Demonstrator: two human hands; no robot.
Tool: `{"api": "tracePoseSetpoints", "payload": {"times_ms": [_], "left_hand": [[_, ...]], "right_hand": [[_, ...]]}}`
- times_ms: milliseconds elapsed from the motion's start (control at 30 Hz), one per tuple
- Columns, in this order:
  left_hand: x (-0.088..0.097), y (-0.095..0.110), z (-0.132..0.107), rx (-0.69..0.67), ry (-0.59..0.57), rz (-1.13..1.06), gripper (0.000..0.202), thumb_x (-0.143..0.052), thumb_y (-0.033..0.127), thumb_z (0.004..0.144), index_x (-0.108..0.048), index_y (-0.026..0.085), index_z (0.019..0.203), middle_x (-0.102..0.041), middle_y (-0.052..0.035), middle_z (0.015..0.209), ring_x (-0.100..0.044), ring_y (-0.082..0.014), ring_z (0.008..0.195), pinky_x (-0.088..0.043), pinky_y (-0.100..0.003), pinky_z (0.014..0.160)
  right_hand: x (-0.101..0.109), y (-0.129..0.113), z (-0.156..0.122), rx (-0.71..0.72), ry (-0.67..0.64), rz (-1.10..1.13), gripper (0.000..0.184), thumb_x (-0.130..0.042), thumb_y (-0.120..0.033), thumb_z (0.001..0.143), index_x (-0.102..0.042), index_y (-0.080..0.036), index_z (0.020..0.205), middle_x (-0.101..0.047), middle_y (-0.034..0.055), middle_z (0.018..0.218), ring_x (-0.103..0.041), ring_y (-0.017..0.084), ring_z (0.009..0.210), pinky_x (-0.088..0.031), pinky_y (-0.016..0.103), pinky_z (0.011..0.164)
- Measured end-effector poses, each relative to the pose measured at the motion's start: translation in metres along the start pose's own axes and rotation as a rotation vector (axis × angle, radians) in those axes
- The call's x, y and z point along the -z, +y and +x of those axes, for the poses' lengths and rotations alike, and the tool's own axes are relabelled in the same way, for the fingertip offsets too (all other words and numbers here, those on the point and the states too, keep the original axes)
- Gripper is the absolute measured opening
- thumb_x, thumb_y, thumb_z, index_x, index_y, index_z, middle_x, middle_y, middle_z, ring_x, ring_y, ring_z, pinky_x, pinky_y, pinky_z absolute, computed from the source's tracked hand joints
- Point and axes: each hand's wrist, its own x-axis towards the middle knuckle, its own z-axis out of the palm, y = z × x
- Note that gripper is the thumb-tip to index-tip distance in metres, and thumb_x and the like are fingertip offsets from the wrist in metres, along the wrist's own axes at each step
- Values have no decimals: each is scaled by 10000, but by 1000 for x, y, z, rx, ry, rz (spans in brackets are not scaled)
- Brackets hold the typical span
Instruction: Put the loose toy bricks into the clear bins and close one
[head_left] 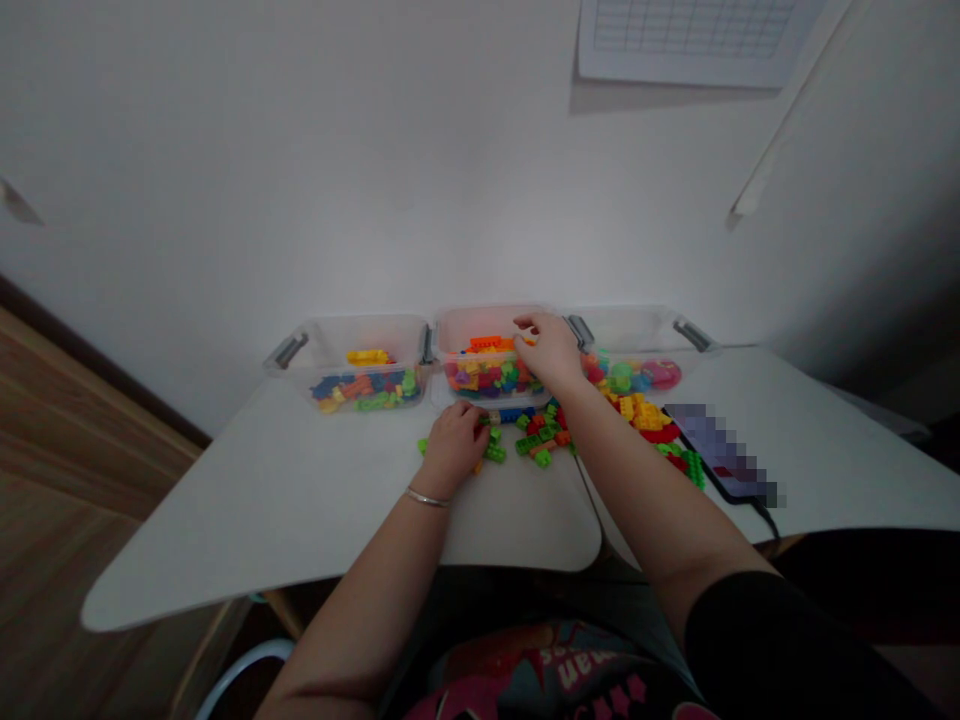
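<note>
Curled low, the left hand sits knuckles-up on a spill of loose plastic building bricks, its fingers down among the green ones, though whether it grips one I cannot tell from here. A thin metal bangle circles that wrist. The right hand reaches over the middle clear storage bin, thumb and fingers narrowly apart just beside orange bricks (nothing plainly pinched between them).

Three latched bins stand side by side along the far edge of a white table, the left bin and right bin flanking the middle one, all holding bricks. A pixelated phone lies on the tabletop, trailing a cable. Behind rises a white wall with a gridded paper sheet; wood-grain flooring shows at left.
</note>
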Motion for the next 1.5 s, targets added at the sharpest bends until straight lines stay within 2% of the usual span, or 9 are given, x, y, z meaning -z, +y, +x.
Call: {"api": "tracePoseSetpoints", "payload": {"times_ms": [233, 333, 433, 567, 733, 833, 1067, 1333, 1500], "left_hand": [[2, 2, -1, 20, -14, 11, 236, -558, 252, 865, -639, 166, 1070, -620, -100, 1064, -575, -239, 1030, -468, -362, 913], [4, 3, -1, 38, -23, 17, 272, -560, 247, 861, -611, 151, 1109, -623, -103, 1067, -576, -239, 1027, -463, -362, 917], [5, 3, -1, 41, -27, 22, 276, -556, 253, 864, -603, 155, 1118, -626, -98, 1067, -579, -235, 1019, -464, -357, 911], [3, 2, -1, 26, -31, 30, 237, -559, 265, 866, -625, 169, 1073, -627, -92, 1066, -581, -232, 1014, -467, -356, 907], [2, 1, -1, 9, -27, 24, 221, -556, 251, 868, -649, 173, 1053, -629, -89, 1044, -587, -224, 996, -472, -344, 891], [3, 1, -1, 3, -32, 16, 223, -564, 239, 863, -654, 175, 1056, -630, -88, 1041, -587, -220, 995, -473, -340, 888], [1, 0, 0, -1, -23, -8, 235, -536, 313, 905, -666, 181, 1050, -630, -86, 1024, -594, -212, 985, -467, -341, 899], [2, 0, 0, 3, -32, 11, 220, -568, 279, 877, -665, 181, 1049, -630, -83, 1032, -594, -219, 987, -474, -339, 880], [1, 1, 0, 4, -21, 2, 207, -581, 266, 865, -669, 183, 1032, -634, -82, 1026, -601, -219, 975, -478, -338, 875]], "right_hand": [[5, 4, -4, 110, 89, 222, 191, -542, -233, 788, -680, -190, 913, -690, 78, 949, -622, 220, 921, -494, 386, 872], [10, 7, -17, 77, 232, 427, 198, -486, -269, 837, -658, -196, 900, -676, 71, 951, -626, 191, 888, -520, 331, 776], [12, 11, -40, 12, 306, 475, 187, -487, -286, 851, -646, -194, 885, -670, 68, 924, -630, 185, 843, -519, 315, 717], [6, 12, -76, 64, 127, 338, 162, -517, -254, 843, -664, -204, 889, -690, 61, 899, -624, 193, 813, -513, 328, 720], [-14, 9, -104, 209, -186, 126, 213, -551, -189, 826, -681, -199, 995, -704, 76, 1026, -605, 235, 1001, -467, 403, 930], [-24, 10, -110, 229, -295, 31, 277, -567, -164, 806, -686, -205, 1052, -699, 73, 1090, -570, 251, 1066, -440, 426, 984], [-30, 11, -115, 278, -346, -52, 398, -548, -105, 765, -690, -205, 1124, -691, 51, 1141, -520, 261, 1124, -395, 430, 1062], [-31, 15, -116, 180, -312, -94, 196, -619, -180, 787, -758, -208, 922, -693, 76, 1117, -534, 267, 1109, -439, 436, 1004], [-30, 18, -117, 201, -288, -114, 111, -662, -203, 776, -757, -228, 829, -697, 66, 1095, -525, 281, 1125, -440, 458, 998]]}}
